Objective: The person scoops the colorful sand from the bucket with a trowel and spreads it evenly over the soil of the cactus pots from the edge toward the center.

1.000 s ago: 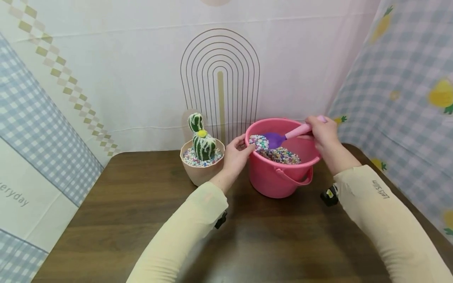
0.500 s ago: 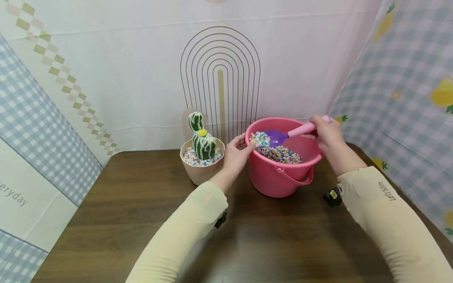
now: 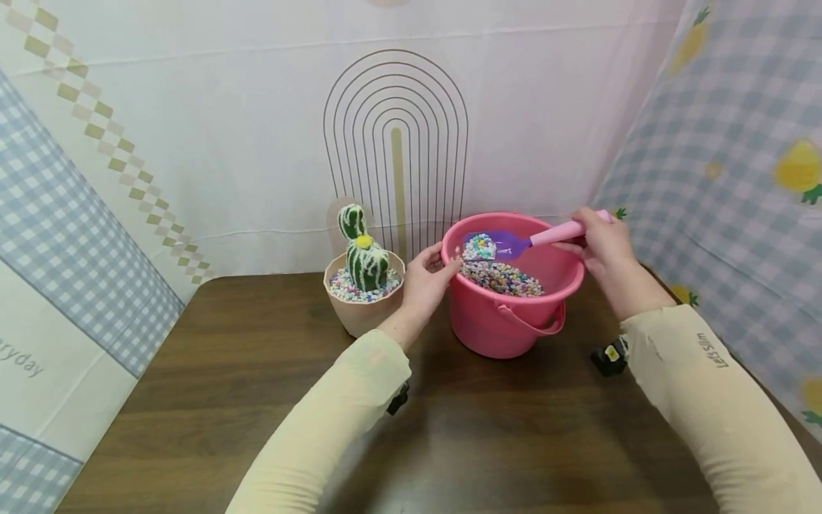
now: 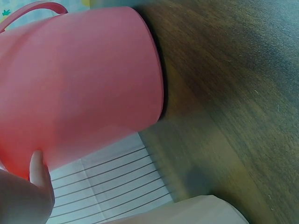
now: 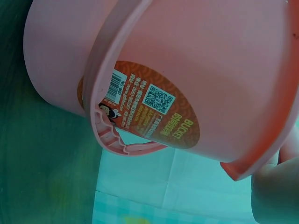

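A pink bucket [image 3: 497, 325] stands on the table with many small coloured beads [image 3: 504, 280] in it. At the bucket's left rim, my left hand [image 3: 424, 285] grips the edge, thumb over the rim and fingers outside. My right hand [image 3: 600, 246] holds the pink handle of a toy shovel [image 3: 559, 232] from the right side. The shovel's purple blade lies inside the bucket mouth above the heap, carrying a small mound of beads. In the left wrist view, a finger [image 4: 39, 168] touches the bucket wall. From the right wrist, only part of the right hand [image 5: 275, 191] shows beside the rim.
A cactus [image 3: 369, 264] with a yellow flower sits in a beige pot [image 3: 362, 314] just left of the bucket. The bucket's handle [image 3: 529, 327] hangs down its front. Patterned cloth [image 3: 270, 143] hangs behind the brown wooden table [image 3: 257, 357].
My right hand has drawn the shovel rightward, so its blade sits farther from the left rim. The mound on the blade looks smaller. The left hand keeps its grip on the rim.
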{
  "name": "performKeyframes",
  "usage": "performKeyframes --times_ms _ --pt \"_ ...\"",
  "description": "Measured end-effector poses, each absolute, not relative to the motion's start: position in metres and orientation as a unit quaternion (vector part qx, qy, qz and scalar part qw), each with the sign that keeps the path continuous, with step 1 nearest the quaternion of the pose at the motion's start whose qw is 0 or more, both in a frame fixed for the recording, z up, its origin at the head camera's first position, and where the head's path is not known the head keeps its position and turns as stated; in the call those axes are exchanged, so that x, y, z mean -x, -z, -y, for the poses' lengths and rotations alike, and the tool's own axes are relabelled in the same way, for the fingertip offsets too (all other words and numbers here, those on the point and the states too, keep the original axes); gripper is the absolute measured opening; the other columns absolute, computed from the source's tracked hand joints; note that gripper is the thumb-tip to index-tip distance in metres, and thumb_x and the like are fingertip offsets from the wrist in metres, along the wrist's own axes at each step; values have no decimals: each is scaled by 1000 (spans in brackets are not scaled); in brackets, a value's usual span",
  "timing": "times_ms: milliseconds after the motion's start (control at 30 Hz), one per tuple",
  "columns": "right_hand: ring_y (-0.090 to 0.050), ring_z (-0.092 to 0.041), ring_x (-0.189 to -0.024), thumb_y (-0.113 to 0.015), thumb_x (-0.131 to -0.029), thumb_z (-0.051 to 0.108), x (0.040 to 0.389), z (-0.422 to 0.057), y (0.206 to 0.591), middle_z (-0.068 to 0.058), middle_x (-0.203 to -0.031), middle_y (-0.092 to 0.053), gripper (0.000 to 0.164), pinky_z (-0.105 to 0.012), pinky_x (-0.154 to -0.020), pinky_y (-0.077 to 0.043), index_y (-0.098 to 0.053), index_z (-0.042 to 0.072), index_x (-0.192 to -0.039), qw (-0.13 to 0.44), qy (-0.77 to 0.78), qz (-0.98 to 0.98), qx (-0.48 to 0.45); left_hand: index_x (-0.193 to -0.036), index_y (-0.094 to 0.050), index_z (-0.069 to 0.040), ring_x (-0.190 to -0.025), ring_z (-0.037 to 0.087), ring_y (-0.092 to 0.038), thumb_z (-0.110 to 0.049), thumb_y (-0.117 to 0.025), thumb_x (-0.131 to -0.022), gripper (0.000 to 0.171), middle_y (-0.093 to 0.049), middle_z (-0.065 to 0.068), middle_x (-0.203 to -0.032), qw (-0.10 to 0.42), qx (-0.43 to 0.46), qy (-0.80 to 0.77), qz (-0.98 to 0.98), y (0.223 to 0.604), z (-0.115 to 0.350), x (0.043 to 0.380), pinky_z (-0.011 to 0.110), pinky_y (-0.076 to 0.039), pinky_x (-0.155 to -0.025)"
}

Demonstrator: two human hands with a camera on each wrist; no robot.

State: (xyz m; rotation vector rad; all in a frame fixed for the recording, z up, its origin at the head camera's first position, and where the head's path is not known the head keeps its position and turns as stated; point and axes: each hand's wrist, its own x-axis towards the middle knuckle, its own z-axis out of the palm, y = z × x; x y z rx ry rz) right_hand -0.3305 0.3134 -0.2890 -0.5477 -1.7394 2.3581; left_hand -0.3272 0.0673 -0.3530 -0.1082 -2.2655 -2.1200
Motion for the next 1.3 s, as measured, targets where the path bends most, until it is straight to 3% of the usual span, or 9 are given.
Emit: performKeyframes --times_ms 133,300,400,533,700,800,1000,1300 --pt "-66 -9 -62 -53 -89 12 331 -313 289 0 -89 -52 27 -25 -60 -57 -39 11 -113 81 -790 580 182 -135 -49 -11 -113 22 -58 -19 -66 -87 52 -57 10 -128 23 30 684 728 354 -66 327 30 -53 -89" --pt "-63 -7 -63 -53 -90 13 332 -311 290 -3 -104 -45 50 -25 -61 -57 -25 10 -132 74 -795 572 187 -137 -46 -12 -112 21 -58 -25 -64 -89 53 -57 9 -128 19 25 689 724 359 -65 321 30 -54 -88" --pt "-63 -8 -64 -53 -90 14 333 -310 291 -4 -106 -44 52 -25 -61 -57 -24 11 -134 73 -798 568 189 -136 -47 -13 -111 20 -59 -28 -62 -90 51 -57 8 -128 21 32 683 729 362 -60 313 31 -54 -87" --pt "-66 -10 -63 -52 -90 13 331 -310 289 0 -97 -54 36 -25 -61 -57 -35 11 -122 70 -809 558 173 -132 -52 -12 -111 22 -60 -28 -63 -89 47 -58 9 -128 39 57 661 747 364 -43 301 32 -55 -84" --pt "-70 -15 -62 -50 -90 11 327 -311 284 0 -71 -63 14 -27 -60 -57 -40 10 -100 62 -825 540 151 -123 -58 -3 -106 28 -62 -18 -65 -87 39 -62 17 -119 87 82 649 752 363 -11 287 34 -53 -89" --pt "-69 -15 -63 -53 -89 11 329 -309 280 -1 -78 -60 16 -28 -61 -58 -42 11 -101 68 -829 532 160 -120 -59 1 -104 29 -62 -13 -65 -86 36 -63 20 -116 116 74 645 751 362 9 283 34 -51 -93" --pt "-66 -15 -63 -55 -88 9 335 -304 274 -4 -92 -51 22 -30 -58 -58 -42 11 -105 85 -840 508 168 -118 -60 -3 -103 25 -61 -16 -65 -87 35 -63 16 -116 144 36 626 766 365 43 284 31 -51 -92" --pt "-66 -12 -64 -55 -89 11 342 -286 271 -4 -96 -50 24 -26 -61 -58 -39 12 -106 86 -834 517 172 -129 -50 -5 -116 30 -54 -23 -64 -88 47 -55 15 -130 164 -63 571 802 379 70 303 43 -47 -97"
